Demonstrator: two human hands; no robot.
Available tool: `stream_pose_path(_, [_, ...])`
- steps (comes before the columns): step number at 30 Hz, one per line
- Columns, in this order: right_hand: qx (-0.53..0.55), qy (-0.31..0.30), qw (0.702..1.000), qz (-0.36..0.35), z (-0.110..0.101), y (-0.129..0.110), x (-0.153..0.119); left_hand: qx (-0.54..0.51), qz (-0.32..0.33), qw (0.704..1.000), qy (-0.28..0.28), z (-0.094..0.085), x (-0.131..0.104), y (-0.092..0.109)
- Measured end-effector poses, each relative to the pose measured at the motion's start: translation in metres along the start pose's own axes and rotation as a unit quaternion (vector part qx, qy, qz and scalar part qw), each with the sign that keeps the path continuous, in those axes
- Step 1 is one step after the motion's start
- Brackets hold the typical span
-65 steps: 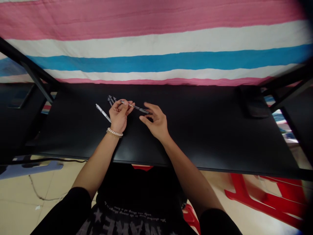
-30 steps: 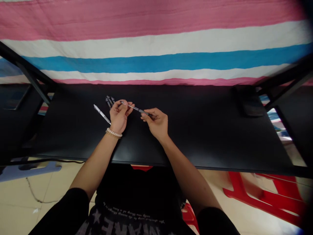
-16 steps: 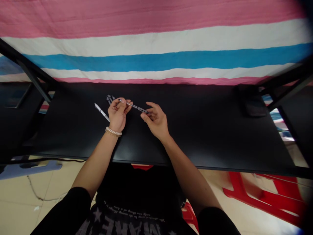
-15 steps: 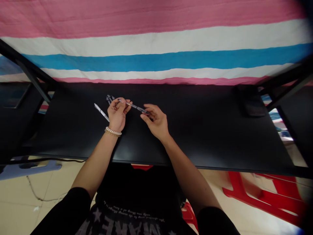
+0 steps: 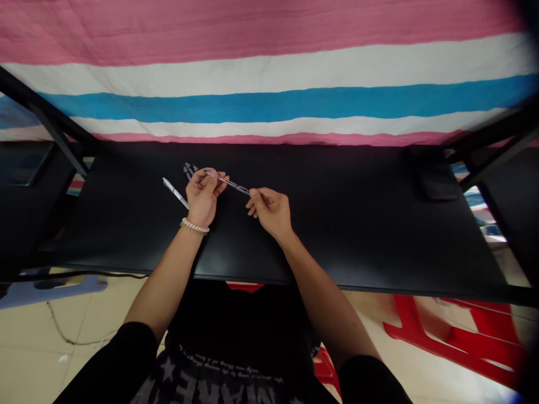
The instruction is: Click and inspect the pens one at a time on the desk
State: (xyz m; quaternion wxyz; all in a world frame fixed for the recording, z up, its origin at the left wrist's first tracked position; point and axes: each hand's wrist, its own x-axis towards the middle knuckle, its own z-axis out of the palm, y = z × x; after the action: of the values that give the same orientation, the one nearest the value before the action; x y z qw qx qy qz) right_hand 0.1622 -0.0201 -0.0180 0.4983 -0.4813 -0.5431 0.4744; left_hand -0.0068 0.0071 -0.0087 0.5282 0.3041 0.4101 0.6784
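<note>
One slim pen (image 5: 238, 186) is slanting above the black worktop (image 5: 357, 224) in the head view. The fingers of the left hand (image 5: 202, 196) are pinching its far left part, while those of the right hand (image 5: 272, 212) are gripping its near right end. A white pen (image 5: 174, 192) is lying left of the left hand; dark pens (image 5: 189, 169) are lying just beyond. Striped cloth (image 5: 269, 73) is hanging at the far side.
</note>
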Motion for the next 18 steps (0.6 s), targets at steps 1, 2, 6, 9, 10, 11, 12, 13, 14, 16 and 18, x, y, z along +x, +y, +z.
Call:
stream_pose_path(1, [0.002, -0.003, 1.0, 0.004, 0.0, 0.001, 0.0, 0.002, -0.001, 1.0, 0.0, 0.0, 0.0, 0.0])
stream_pose_path(2, [0.008, -0.006, 1.0, 0.003, 0.001, 0.002, 0.0, 0.004, 0.0, 1.0, -0.001, 0.0, -0.001, 0.0])
stream_pose_path(6, [0.021, -0.047, 0.999, -0.001, 0.001, 0.003, 0.0, 0.009, 0.0, 1.0, -0.006, 0.0, -0.002, 0.001])
stream_pose_path(9, [-0.013, -0.073, 0.997, 0.015, 0.0, 0.002, -0.001, 0.001, -0.031, 0.999, -0.029, 0.002, -0.004, 0.004])
stream_pose_path(10, [-0.019, -0.085, 0.996, 0.013, 0.0, 0.001, -0.002, -0.01, -0.05, 0.998, -0.043, 0.003, -0.004, 0.007])
stream_pose_path(11, [-0.022, -0.102, 0.995, 0.007, 0.0, 0.001, -0.002, -0.027, -0.07, 0.996, -0.057, 0.004, -0.004, 0.01])
stream_pose_path(12, [-0.021, -0.116, 0.993, -0.004, 0.001, 0.001, -0.002, -0.048, -0.087, 0.993, -0.067, 0.005, -0.004, 0.013])
stream_pose_path(13, [-0.02, -0.127, 0.992, -0.017, 0.001, 0.001, -0.002, -0.069, -0.102, 0.99, -0.07, 0.006, -0.004, 0.017])
stream_pose_path(14, [-0.019, -0.131, 0.991, -0.029, 0.002, 0.001, -0.002, -0.088, -0.114, 0.987, -0.067, 0.005, -0.004, 0.021])
stream_pose_path(16, [-0.016, -0.122, 0.992, -0.042, 0.003, 0.001, -0.002, -0.118, -0.127, 0.984, -0.049, 0.001, -0.002, 0.03])
stream_pose_path(18, [-0.014, -0.101, 0.994, -0.04, 0.002, 0.001, -0.001, -0.146, -0.126, 0.981, -0.035, -0.007, 0.0, 0.037])
